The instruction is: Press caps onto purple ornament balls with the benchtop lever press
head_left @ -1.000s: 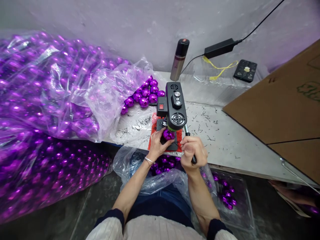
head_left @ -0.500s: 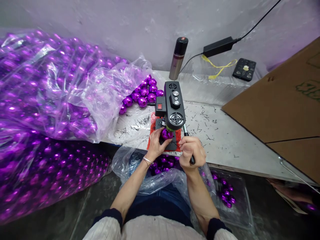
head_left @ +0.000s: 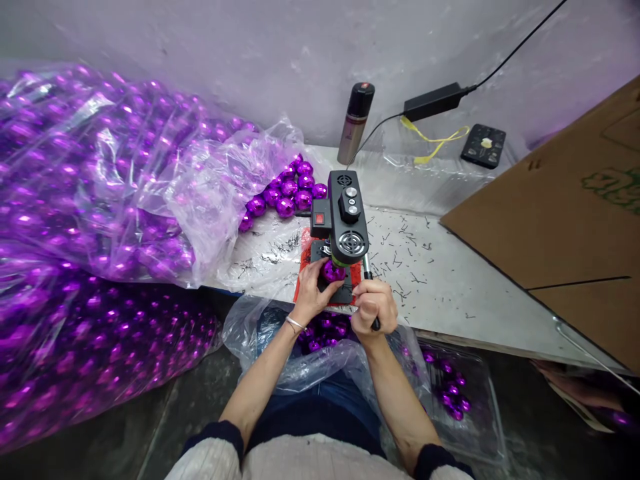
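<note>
My left hand [head_left: 316, 288] pinches a shiny purple faceted ball [head_left: 333, 271] between thumb and fingers. The ball sits under the front end of a small black bench press machine [head_left: 349, 213] with round vents, silver buttons and a red switch. Around the machine's black-gripped lever [head_left: 367, 270], my right hand [head_left: 375, 308] is closed, on the right side. Beneath the machine lies a red mat [head_left: 306, 257], partly covered by its base and my left hand. The contact between the machine's head and the ball is mostly hidden.
Large clear bags of purple balls [head_left: 100, 187] fill the left, some balls [head_left: 286, 207] spilling onto the table. A bottle [head_left: 355, 123], power adapter [head_left: 433, 101] and black box [head_left: 483, 145] stand behind. A cardboard box [head_left: 565, 220] is at right. Dark scraps litter the white tabletop [head_left: 425, 280].
My right hand has shifted slightly left and inward with the lever. My left hand keeps the ball under the machine's head. The camera view has tilted slightly.
</note>
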Action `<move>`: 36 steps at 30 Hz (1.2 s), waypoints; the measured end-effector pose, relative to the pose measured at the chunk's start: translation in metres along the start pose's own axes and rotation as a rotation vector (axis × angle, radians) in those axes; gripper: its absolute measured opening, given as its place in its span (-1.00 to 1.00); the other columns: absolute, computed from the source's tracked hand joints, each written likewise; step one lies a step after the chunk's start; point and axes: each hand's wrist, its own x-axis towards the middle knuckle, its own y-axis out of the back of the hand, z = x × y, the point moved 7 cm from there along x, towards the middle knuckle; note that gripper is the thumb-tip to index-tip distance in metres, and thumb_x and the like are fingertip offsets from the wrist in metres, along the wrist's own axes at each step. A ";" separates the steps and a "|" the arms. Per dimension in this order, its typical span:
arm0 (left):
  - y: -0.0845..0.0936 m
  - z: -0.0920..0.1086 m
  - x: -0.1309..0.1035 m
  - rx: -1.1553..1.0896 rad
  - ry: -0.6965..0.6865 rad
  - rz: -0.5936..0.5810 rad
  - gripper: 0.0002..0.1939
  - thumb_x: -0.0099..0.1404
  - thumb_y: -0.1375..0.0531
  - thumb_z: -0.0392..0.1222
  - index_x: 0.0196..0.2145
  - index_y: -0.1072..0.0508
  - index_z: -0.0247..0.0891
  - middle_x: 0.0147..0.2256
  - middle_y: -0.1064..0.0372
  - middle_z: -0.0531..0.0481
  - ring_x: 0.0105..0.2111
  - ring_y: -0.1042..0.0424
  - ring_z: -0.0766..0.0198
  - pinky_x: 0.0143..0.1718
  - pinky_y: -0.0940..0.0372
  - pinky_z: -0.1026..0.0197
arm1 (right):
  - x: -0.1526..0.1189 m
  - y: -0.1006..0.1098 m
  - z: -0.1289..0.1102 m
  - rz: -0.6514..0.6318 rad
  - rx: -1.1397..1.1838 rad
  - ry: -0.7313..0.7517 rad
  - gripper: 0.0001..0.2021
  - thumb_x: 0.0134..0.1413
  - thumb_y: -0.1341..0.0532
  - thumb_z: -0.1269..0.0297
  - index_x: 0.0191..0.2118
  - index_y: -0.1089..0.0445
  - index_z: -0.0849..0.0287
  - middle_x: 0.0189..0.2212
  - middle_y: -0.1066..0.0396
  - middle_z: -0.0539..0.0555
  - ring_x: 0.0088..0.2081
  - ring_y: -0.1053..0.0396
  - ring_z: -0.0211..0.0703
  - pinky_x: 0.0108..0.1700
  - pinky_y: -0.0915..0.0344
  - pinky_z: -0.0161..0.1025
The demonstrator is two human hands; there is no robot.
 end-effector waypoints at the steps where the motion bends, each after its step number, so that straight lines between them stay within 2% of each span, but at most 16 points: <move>1: 0.000 0.000 0.000 -0.002 0.000 0.005 -0.41 0.30 -0.33 0.14 0.18 -0.39 -0.19 0.05 -0.48 -0.21 0.08 -0.46 -0.02 0.16 -0.30 -0.09 | -0.001 0.000 0.001 0.005 0.000 -0.002 -0.73 0.39 -0.02 0.30 -0.39 -0.29 0.09 -0.47 -0.43 -0.01 -0.45 -0.39 -0.23 -0.33 -0.38 -0.19; 13: -0.001 -0.002 -0.001 -0.012 -0.013 0.024 -0.40 0.30 -0.32 0.15 0.17 -0.37 -0.19 0.05 -0.48 -0.21 0.08 -0.46 -0.01 0.16 -0.30 -0.09 | -0.007 -0.001 0.003 0.014 -0.003 0.012 -0.73 0.41 -0.02 0.26 -0.38 -0.27 0.10 -0.45 -0.41 -0.02 -0.44 -0.38 -0.26 -0.27 -0.38 -0.18; 22: -0.001 -0.003 -0.001 0.027 -0.056 0.037 -0.42 0.32 -0.33 0.10 0.18 -0.36 -0.21 0.03 -0.49 -0.20 0.06 -0.47 0.00 0.13 -0.32 -0.07 | -0.016 -0.005 0.009 0.046 0.048 -0.010 -0.70 0.43 0.03 0.24 -0.38 -0.25 0.08 -0.43 -0.37 -0.02 -0.47 -0.36 -0.27 -0.36 -0.35 -0.20; 27: -0.002 -0.005 -0.001 0.052 -0.060 0.051 -0.42 0.33 -0.30 0.14 0.17 -0.37 -0.23 0.03 -0.49 -0.20 0.05 -0.48 0.02 0.12 -0.34 -0.06 | -0.025 -0.011 0.013 -0.008 0.075 -0.005 -0.71 0.42 0.05 0.26 -0.39 -0.23 0.08 -0.41 -0.35 -0.02 -0.43 -0.38 -0.26 -0.34 -0.39 -0.21; 31: -0.003 -0.007 -0.001 0.026 -0.065 0.056 -0.42 0.32 -0.32 0.13 0.16 -0.37 -0.23 0.03 -0.49 -0.22 0.05 -0.48 0.00 0.12 -0.35 -0.08 | -0.002 -0.003 0.002 0.043 0.067 -0.046 -0.68 0.41 0.02 0.29 -0.44 -0.21 0.09 -0.45 -0.33 -0.03 -0.47 -0.32 -0.28 -0.39 -0.30 -0.25; 36: 0.000 -0.005 0.002 -0.016 -0.046 0.043 -0.42 0.28 -0.36 0.09 0.14 -0.39 -0.24 0.02 -0.50 -0.21 0.05 -0.50 -0.01 0.12 -0.37 -0.09 | 0.044 0.000 -0.015 -0.016 -0.002 -0.186 -0.73 0.36 -0.07 0.38 -0.43 -0.30 0.11 -0.49 -0.36 -0.03 -0.42 -0.36 -0.27 -0.35 -0.27 -0.24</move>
